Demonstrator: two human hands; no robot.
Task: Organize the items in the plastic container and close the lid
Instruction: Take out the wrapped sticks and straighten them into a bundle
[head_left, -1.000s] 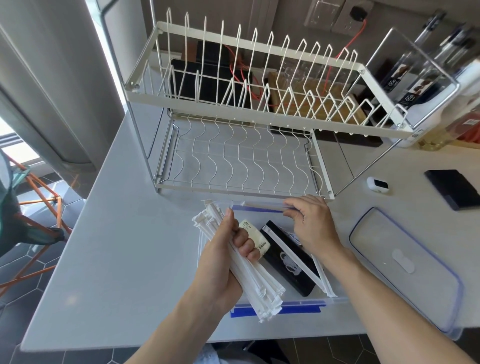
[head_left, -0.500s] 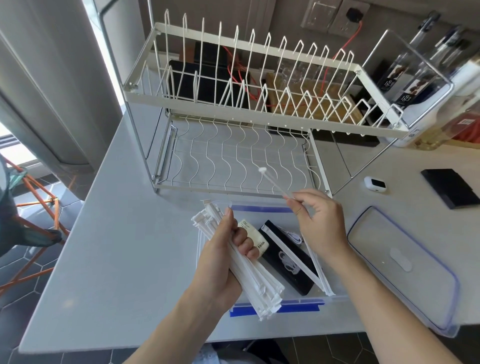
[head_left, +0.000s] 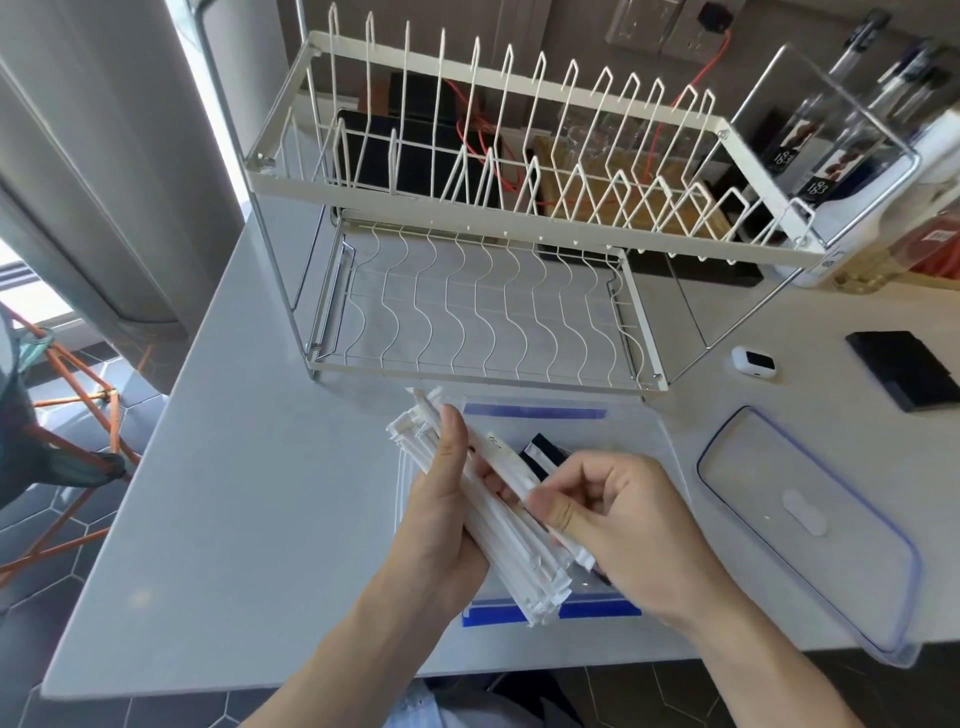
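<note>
My left hand (head_left: 441, 525) grips a thick bundle of white paper-wrapped sticks (head_left: 511, 561) above the clear plastic container (head_left: 535, 413), which has blue clips at its near and far ends. My right hand (head_left: 613, 525) presses one more wrapped stick (head_left: 511, 470) onto the top of the bundle, thumb and fingers pinched on it. A black flat item (head_left: 545, 449) lies inside the container, mostly hidden under my hands. The clear lid (head_left: 810, 525) with a blue rim lies flat on the counter to the right.
A white two-tier wire dish rack (head_left: 493, 234) stands just behind the container. A small white device (head_left: 753, 362) and a black flat case (head_left: 906, 369) lie on the counter at the right. Bottles stand at the back right. The counter edge runs close to me.
My right hand lifted a single wrapped stick from the far end of the container and brought it back onto the bundle in my left hand. The left hand stayed put.
</note>
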